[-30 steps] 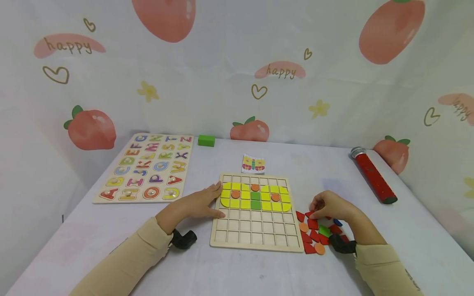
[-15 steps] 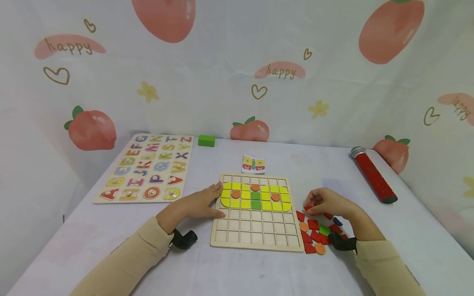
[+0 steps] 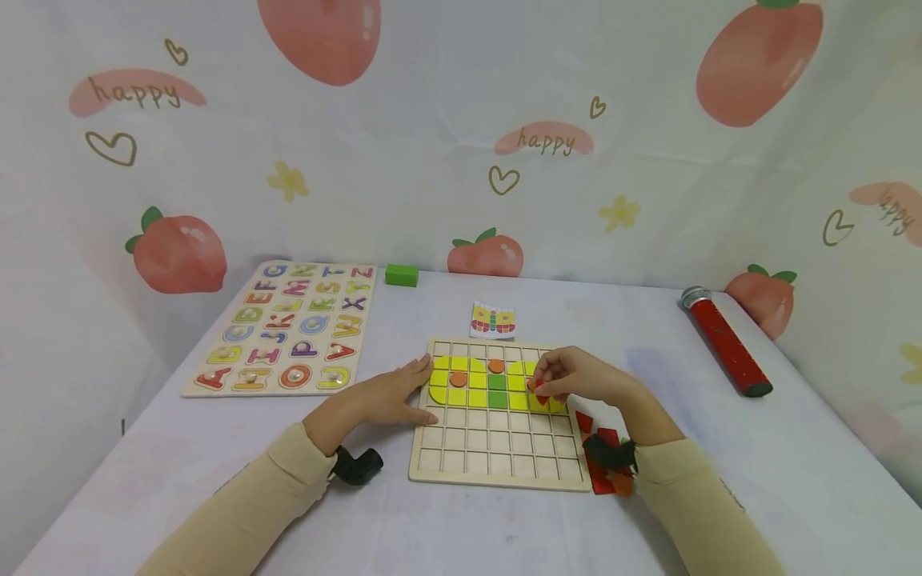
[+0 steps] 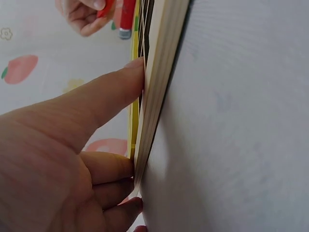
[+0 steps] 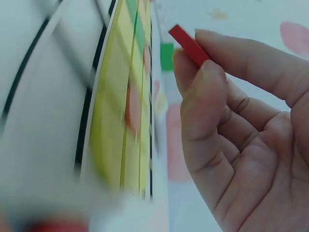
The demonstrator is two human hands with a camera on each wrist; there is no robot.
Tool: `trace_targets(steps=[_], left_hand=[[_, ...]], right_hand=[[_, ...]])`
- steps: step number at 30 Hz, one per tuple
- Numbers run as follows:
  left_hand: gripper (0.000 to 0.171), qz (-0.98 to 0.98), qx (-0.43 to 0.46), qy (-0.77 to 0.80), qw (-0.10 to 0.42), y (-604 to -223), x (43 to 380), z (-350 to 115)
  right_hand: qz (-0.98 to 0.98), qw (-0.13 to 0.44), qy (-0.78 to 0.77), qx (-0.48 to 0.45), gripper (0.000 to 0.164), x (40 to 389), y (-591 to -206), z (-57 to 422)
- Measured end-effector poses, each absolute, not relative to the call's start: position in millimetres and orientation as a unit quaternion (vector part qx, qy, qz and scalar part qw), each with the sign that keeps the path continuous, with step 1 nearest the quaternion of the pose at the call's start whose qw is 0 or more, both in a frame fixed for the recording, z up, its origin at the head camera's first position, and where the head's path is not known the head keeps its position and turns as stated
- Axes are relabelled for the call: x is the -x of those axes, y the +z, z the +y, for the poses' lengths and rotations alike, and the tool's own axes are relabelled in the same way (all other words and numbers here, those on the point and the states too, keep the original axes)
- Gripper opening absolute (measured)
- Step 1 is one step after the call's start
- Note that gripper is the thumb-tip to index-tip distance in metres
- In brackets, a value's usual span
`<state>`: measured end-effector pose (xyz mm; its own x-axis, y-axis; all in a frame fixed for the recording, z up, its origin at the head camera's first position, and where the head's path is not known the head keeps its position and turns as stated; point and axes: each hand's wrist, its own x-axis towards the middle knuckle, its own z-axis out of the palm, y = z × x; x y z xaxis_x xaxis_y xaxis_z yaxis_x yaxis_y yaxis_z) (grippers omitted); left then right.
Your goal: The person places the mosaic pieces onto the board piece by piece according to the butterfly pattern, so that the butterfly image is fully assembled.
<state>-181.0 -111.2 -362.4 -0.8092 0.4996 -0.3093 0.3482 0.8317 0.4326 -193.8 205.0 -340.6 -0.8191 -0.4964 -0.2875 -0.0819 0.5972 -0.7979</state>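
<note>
My left hand (image 3: 392,394) rests at the left edge of a wooden grid board (image 3: 497,482), thumb and fingers spread along it. In the left wrist view the thumb (image 4: 106,94) lies straight against the board's edge (image 4: 161,63). Yellow tiles (image 3: 439,394), two green squares (image 3: 497,390) and orange discs (image 3: 458,379) fill part of the board's far half. Over the right part of the yellow tiles, my right hand (image 3: 579,374) pinches a thin red tile (image 5: 190,46) between thumb and fingertips. An orange disc there is partly covered by the fingers.
Loose red tiles (image 3: 601,478) and other pieces lie right of the board, partly under the right wrist. Behind the board is a butterfly picture card (image 3: 493,320). An alphabet puzzle (image 3: 284,328), a green block (image 3: 402,275) and a red microphone (image 3: 727,344) stand farther off.
My right hand has picked up a red tile from the loose pieces and moved left with it, over the board. The left hand has stayed at the board's edge.
</note>
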Motion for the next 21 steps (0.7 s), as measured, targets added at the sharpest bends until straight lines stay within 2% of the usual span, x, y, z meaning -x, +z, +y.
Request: trace_targets(steps=[14,21], left_hand=[[0.107,0.926,-0.246,0.186,0.218,-365,184,-116],[0.107,0.922,-0.255,0.193,0.219,-365,185,-118]], right_hand=[[0.821,0.282,-0.441,0.227,0.014,205,-346,121],[0.809,0.297,-0.448,0.236,0.009,203,-351,91]])
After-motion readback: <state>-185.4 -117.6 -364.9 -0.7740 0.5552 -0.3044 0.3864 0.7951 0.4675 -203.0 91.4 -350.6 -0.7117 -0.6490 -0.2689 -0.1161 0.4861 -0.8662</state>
